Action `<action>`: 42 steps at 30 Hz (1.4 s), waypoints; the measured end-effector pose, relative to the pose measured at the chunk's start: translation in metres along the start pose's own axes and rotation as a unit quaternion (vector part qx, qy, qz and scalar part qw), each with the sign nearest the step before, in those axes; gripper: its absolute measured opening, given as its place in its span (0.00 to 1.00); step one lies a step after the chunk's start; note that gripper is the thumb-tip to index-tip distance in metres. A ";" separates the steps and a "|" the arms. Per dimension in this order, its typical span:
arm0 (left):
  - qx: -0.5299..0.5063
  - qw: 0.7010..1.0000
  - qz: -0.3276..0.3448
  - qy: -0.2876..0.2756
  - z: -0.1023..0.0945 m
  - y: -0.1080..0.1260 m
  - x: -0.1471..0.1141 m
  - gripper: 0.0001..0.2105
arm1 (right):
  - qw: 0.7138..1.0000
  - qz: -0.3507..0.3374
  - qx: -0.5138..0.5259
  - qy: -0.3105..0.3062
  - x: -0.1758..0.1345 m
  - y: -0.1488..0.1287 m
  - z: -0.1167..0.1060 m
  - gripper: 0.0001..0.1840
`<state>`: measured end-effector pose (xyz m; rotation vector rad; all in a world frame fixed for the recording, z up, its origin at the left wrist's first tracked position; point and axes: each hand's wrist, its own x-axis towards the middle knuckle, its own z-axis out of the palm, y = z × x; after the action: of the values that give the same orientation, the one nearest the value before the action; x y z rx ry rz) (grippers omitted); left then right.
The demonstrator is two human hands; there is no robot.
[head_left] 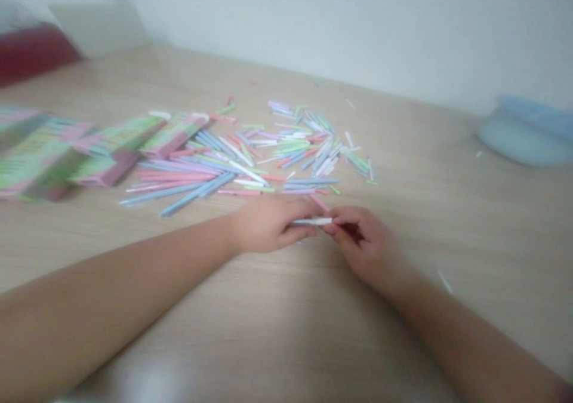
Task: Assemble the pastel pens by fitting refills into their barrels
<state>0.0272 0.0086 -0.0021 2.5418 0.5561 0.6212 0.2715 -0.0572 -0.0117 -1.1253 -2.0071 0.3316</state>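
Note:
My left hand is closed round thin white and pale blue straw-like sticks, its thumb beneath and its fingers above. My right hand pinches the right-hand end of the white piece between thumb and fingertips. A pink stick lies just beyond the fingertips. Behind my left hand spreads a pile of longer pastel sticks in pink, blue, lilac and white. Shorter pieces are heaped farther back, with green and red among them. Blur hides how the held pieces meet.
Several pink and green printed boxes lie on the wooden table at the left. A red object and a beige panel are at the back left. At the right rests a light blue rounded object. A loose white piece lies near my right forearm.

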 end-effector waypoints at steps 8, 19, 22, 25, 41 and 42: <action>0.047 0.998 -0.042 0.027 0.002 0.005 -0.001 0.15 | 0.992 0.105 0.063 -0.018 0.000 0.000 -0.001 0.10; 0.120 0.987 -0.105 0.017 0.000 0.006 0.004 0.25 | 0.995 0.086 0.036 0.033 0.006 0.000 -0.002 0.06; 0.135 0.983 -0.128 -0.007 0.003 0.007 0.006 0.24 | 0.994 0.071 0.054 0.064 0.013 -0.013 -0.004 0.05; 0.140 0.979 -0.146 -0.020 0.006 0.007 0.008 0.24 | 0.991 0.057 0.098 0.075 0.022 -0.033 -0.007 0.06; 0.094 0.982 -0.147 -0.068 0.004 0.012 0.020 0.22 | 0.993 0.078 0.039 -0.077 0.204 0.024 0.093 0.15; 0.100 0.981 -0.146 -0.078 0.004 0.012 0.021 0.23 | 0.993 0.070 0.025 -0.091 0.218 0.028 0.104 0.16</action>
<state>0.0495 0.0075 0.0075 2.5894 0.9540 0.2698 0.1475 0.1503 0.0163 -1.2456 -2.0693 0.5720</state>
